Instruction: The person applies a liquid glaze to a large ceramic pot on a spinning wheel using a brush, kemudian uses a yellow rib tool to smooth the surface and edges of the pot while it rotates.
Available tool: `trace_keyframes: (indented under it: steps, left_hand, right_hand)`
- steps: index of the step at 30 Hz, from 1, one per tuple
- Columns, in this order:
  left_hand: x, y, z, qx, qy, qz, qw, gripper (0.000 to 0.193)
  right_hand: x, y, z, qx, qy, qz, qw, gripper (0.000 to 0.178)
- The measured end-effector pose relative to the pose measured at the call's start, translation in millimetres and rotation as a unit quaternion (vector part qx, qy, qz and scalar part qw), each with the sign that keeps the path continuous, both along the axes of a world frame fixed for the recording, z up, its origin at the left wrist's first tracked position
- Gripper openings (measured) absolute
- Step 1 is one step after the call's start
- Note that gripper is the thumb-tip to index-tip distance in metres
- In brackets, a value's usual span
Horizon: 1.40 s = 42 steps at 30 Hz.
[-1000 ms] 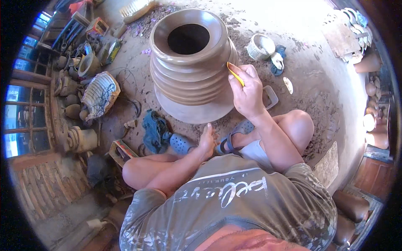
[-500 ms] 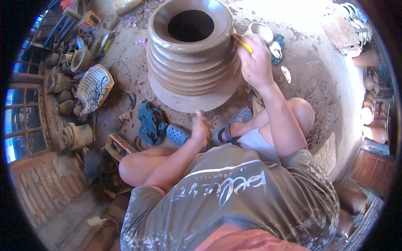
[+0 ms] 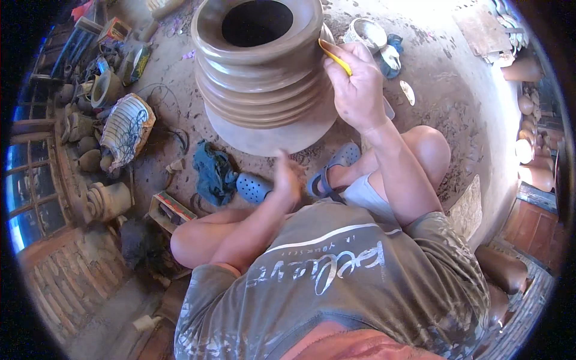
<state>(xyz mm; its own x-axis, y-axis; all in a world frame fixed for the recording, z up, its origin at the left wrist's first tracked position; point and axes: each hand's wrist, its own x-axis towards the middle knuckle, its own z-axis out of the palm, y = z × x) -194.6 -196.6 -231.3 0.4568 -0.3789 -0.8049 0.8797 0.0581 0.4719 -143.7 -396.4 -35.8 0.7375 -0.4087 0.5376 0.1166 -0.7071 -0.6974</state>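
A big wet clay pot (image 3: 264,78) with a wide flared rim, a dark round mouth and stacked ridges round its wall stands on a pale round wheel head (image 3: 270,141). My right hand (image 3: 357,87) pinches a narrow yellow shaping tool (image 3: 339,63), whose tip meets the pot's right side just below the rim. Lower down, my left hand (image 3: 289,180) is at the near edge of the wheel head, slightly blurred. Its fingers point up toward that edge, and nothing shows in it. Whether it touches the wheel head I cannot tell.
A white bucket (image 3: 367,35) and a teal cloth (image 3: 393,54) lie right of the pot. A dark teal cloth (image 3: 213,174) and my blue clogs (image 3: 253,187) are close by the wheel. Further left are a ridged basket-like piece (image 3: 127,129), an open box (image 3: 169,210) and several clay pots.
The view has shifted, so the pot sits further left and higher. My right hand keeps the yellow tool against the pot's side. My left hand stays by the wheel edge.
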Motion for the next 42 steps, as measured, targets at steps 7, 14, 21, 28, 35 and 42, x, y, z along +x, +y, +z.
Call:
trace_keyframes:
  steps: [7, 14, 21, 28, 35, 42]
  left_hand:
    - [95.0, 32.0, -24.8, 0.037, -0.21, 0.221, 0.952, 0.083]
    - [14.3, 8.9, -9.1, 0.052, -0.033, 0.084, 0.995, 0.083]
    - [71.4, 25.5, -36.3, 0.03, -0.137, 0.214, 0.967, 0.077]
    - [37.2, 15.4, -31.0, -0.026, -0.021, 0.137, 0.99, 0.089]
    - [61.6, 24.5, -59.9, 0.018, -0.21, 0.232, 0.95, 0.077]
    - [32.5, 18.3, -30.6, -0.036, -0.114, 0.135, 0.984, 0.085]
  right_hand:
    - [-1.3, 13.2, 5.3, -0.026, -0.014, 0.004, 1.0, 0.027]
    - [-9.2, 7.5, 0.9, -0.022, -0.016, -0.007, 1.0, 0.028]
    - [-8.5, 9.1, 1.4, -0.013, -0.02, -0.001, 1.0, 0.027]
    - [-2.2, 5.8, 1.1, -0.012, -0.011, -0.007, 1.0, 0.026]
    - [1.8, 11.6, 0.3, -0.009, -0.025, 0.003, 1.0, 0.026]
    - [-4.8, 12.6, 1.4, -0.027, -0.026, 0.008, 0.999, 0.027]
